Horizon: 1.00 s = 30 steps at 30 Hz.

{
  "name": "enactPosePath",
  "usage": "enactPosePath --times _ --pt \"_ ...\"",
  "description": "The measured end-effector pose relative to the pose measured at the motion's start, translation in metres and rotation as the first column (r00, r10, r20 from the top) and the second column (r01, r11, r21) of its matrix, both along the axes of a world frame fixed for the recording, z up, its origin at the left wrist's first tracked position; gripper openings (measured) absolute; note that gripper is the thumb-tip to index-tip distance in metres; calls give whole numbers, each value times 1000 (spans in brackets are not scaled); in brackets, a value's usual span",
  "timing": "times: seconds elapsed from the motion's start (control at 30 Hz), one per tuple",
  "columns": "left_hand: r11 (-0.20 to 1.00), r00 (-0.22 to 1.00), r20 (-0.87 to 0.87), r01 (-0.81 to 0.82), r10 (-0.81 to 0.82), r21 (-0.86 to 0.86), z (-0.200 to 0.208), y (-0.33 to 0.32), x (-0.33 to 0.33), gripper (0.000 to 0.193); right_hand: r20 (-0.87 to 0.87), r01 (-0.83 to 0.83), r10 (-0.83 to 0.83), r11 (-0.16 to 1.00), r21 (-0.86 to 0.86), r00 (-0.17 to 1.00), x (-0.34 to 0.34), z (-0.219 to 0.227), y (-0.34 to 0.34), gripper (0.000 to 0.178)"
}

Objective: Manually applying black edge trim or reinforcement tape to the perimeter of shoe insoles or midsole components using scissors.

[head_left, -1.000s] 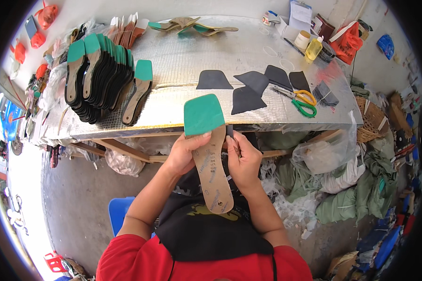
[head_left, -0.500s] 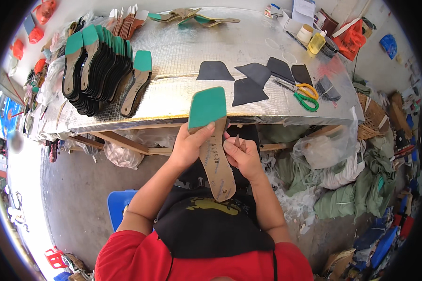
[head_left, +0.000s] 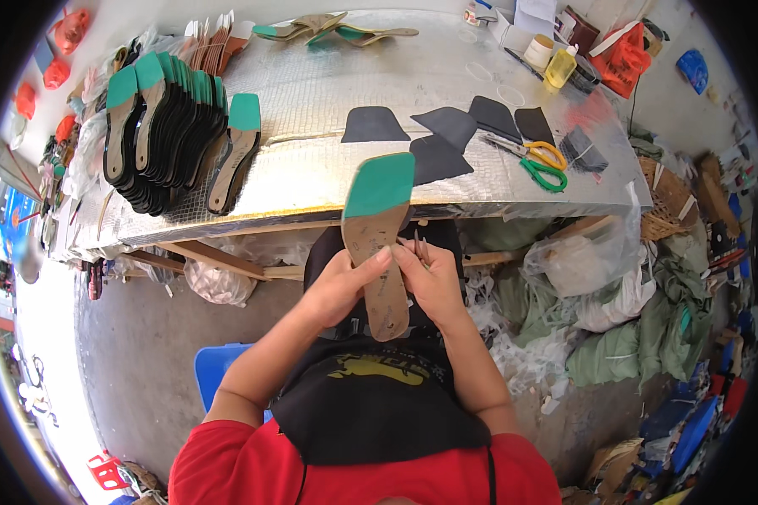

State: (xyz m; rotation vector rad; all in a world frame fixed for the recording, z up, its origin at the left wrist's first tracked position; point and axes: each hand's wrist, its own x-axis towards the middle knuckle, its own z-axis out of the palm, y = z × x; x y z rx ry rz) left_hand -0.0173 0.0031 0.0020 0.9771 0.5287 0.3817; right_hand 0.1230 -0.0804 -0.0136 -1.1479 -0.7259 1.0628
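Observation:
A shoe insole (head_left: 387, 295), brown with a green toe end, is held up in front of my lap, toe end away from me. My left hand (head_left: 341, 286) grips its left side with the thumb across the middle. On the right side my right hand (head_left: 434, 286) is closed, its thumb against the insole's edge. A small pointed metal tool (head_left: 422, 250) sticks up from that hand; its exact kind is hidden by the fingers. Black trapezoid pieces (head_left: 375, 124) lie on the table beyond, near green-and-orange-handled scissors (head_left: 541, 168).
On the metal-covered table (head_left: 303, 185) stands a thick stack of similar insoles (head_left: 173, 135) at left, one insole (head_left: 234, 156) beside it. More insoles (head_left: 337, 34) lie at the back. A glue bottle (head_left: 561, 67) is at back right. Plastic bags (head_left: 577, 261) and sacks fill the right floor.
The insole has tilted and shifted slightly, its heel end moving up and left. My right hand has moved left to meet its edge near the left thumb.

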Motion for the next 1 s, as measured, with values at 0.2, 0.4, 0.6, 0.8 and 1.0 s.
enactPosePath --times 0.2,0.4,0.6,0.8,1.0 --pt "979 980 5 -197 197 -53 3 3 6 36 546 93 -101 995 43 832 -14 -22 -14 20" --pt "976 975 72 -205 211 -74 -4 7 6 27 561 -124 121 992 -32 819 3 -29 -28 17" --pt "975 1000 0 -22 22 -220 -2 -4 5 18 216 98 -134 980 171 967 9 9 9 19" --pt "996 1000 6 -19 19 -82 5 -10 3 15 177 51 -70 993 107 982 4 3 12 16" --pt "988 997 -75 47 -36 149 -7 -14 2 17 -170 23 -31 999 -45 985 3 -2 6 7"
